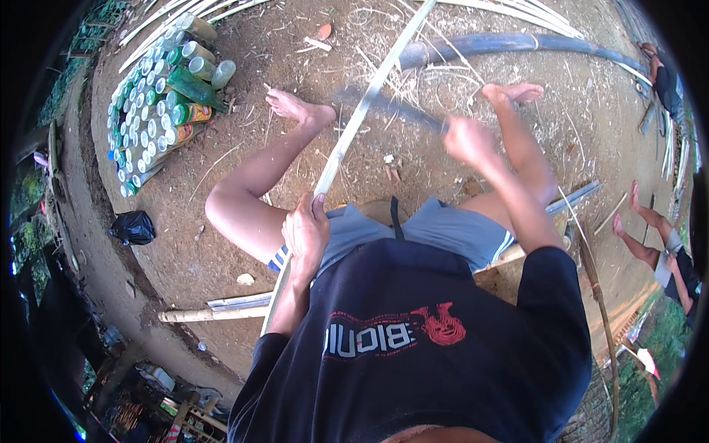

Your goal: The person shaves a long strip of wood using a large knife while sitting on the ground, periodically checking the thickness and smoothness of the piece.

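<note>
Both grips are closed: left hand (305,230) around a long pale bamboo strip (338,155), right hand (470,140) around a blurred dark-bladed knife (410,112). Glancing swings could gash the bare left shin (275,150).

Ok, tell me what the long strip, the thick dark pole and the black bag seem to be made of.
Long strip: split bamboo or wood, probably; pale, faintly shiny, flat-faced.
Thick dark pole: likely bamboo; smooth, with a pale node-like ring.
Black bag: probably thin plastic; glossy highlights on crinkled folds.
</note>
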Demonstrator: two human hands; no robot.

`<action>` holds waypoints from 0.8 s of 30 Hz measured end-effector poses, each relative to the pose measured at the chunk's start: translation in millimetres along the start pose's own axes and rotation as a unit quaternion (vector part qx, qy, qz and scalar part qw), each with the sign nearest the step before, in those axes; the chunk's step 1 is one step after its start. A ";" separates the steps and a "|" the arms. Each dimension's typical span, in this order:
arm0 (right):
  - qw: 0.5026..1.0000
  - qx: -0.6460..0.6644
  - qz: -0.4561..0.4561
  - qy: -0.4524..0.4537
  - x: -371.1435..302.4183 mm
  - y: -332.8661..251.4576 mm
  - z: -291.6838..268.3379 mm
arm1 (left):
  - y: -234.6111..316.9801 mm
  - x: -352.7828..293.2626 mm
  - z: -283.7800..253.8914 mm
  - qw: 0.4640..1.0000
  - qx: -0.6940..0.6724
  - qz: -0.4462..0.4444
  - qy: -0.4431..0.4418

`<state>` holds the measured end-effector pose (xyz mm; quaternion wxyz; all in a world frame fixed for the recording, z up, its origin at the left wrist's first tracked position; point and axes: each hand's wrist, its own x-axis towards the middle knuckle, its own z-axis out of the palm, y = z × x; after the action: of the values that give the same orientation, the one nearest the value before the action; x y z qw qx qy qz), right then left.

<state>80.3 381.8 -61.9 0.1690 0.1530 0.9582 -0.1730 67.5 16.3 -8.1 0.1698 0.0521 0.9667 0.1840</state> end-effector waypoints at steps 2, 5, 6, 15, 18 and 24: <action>0.999 0.029 0.038 0.025 11.3 5.3 -11.9 | 6.3 -2.5 -0.8 1.000 0.004 -0.010 -0.020; 1.000 0.015 -0.005 -0.022 9.4 3.4 -22.1 | 2.2 -6.2 0.8 0.999 0.022 0.008 0.023; 0.998 -0.023 -0.035 -0.049 8.2 5.1 -20.3 | 2.2 -6.0 0.4 0.999 0.022 -0.001 0.032; 0.994 -0.082 -0.023 -0.061 45.3 32.0 -70.7 | -15.4 -16.9 6.4 0.997 0.062 -0.021 0.034; 0.997 -0.067 0.004 -0.032 84.4 74.8 -54.9 | -14.1 -14.1 10.2 0.998 0.056 -0.021 0.020; 0.966 0.130 0.202 0.098 120.7 106.6 -76.0 | -21.9 -6.6 15.5 0.995 0.058 0.012 0.080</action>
<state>-11.0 534.5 -70.1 0.0840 0.3800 0.8886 -0.2427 78.2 0.2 -27.8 0.0862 0.0583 0.9856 0.1330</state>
